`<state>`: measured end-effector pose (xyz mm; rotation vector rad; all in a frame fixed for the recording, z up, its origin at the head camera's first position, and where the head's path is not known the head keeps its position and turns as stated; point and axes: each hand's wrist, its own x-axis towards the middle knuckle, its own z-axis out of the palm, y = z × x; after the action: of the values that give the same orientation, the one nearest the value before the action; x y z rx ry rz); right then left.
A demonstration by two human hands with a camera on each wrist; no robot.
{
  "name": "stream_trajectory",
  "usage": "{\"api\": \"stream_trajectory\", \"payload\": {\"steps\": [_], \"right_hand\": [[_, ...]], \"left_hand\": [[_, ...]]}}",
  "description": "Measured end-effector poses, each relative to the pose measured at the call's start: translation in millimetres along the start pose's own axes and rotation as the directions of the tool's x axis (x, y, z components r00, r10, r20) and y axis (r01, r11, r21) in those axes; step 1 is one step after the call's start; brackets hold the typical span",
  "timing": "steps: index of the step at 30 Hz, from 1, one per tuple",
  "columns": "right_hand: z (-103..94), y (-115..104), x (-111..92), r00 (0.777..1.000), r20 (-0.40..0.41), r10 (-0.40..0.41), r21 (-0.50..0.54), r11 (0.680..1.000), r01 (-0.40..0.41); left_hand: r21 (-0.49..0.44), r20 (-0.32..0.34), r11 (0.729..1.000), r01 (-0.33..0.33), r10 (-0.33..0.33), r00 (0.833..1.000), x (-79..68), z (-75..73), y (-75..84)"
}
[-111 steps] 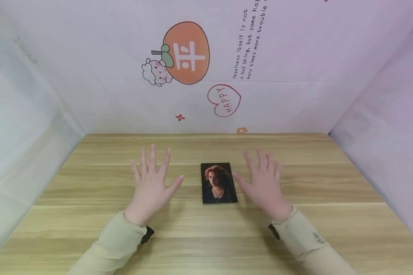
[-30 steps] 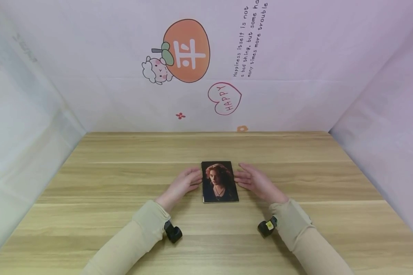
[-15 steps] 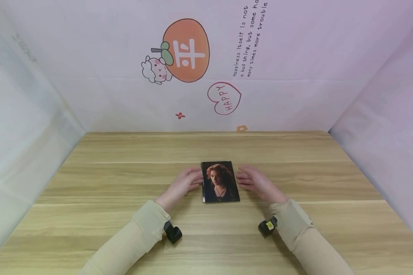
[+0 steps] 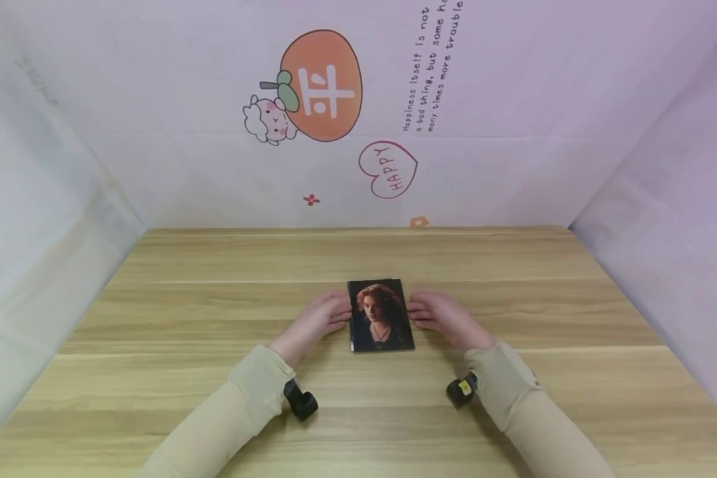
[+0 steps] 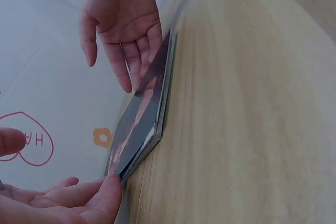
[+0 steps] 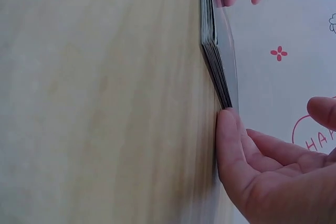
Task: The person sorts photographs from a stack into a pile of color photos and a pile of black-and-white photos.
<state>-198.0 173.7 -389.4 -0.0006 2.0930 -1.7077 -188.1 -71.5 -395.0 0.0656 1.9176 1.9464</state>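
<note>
Touching cards (image 4: 382, 318) from both sides | my left hand (image 4: 320, 317), right hand (image 4: 445, 317): fingers extended, unclenched | seemingly steadying them

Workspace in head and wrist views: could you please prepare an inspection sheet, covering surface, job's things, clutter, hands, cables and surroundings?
Surface: wood-grain table.
Job's things: card stack lies on the table, portrait on top; several layers show at its edges in the wrist views.
Clutter: nothing seen.
Hands: left hand has fingertips at the stack's left edge, right hand at its right edge; both wrists carry black cameras.
Cables: nothing seen.
Surroundings: white printed sheet behind, pale side sheets left and right.
</note>
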Motion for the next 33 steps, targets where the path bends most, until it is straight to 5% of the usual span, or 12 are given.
{"api": "stream_trajectory", "payload": {"steps": [7, 15, 26, 33], "right_hand": [[1.1, -2, 0, 1.000, -0.010, 0.017, -0.007, 1.000, -0.017], [1.5, -5, 0, 0.999, -0.028, -0.023, -0.030, 0.999, 0.023], [22.6, -12, 6, 0.993, -0.089, -0.072, -0.163, 0.985, 0.057], [51.2, -22, 13, 0.988, -0.137, -0.074, -0.152, 0.987, 0.053]], "left_hand": [[-0.085, -0.023, 0.996, 0.021, -0.023, 0.999, -0.7, 0.4, 0.6], [-0.032, -0.058, 0.999, -0.025, 0.024, 0.998, 3.3, 3.7, 0.2], [0.222, -0.117, 0.973, -0.069, 0.097, 0.988, -7.2, -15.9, -7.4], [0.281, -0.168, 0.958, -0.061, 0.112, 0.979, -13.3, -35.1, -7.8]]}}
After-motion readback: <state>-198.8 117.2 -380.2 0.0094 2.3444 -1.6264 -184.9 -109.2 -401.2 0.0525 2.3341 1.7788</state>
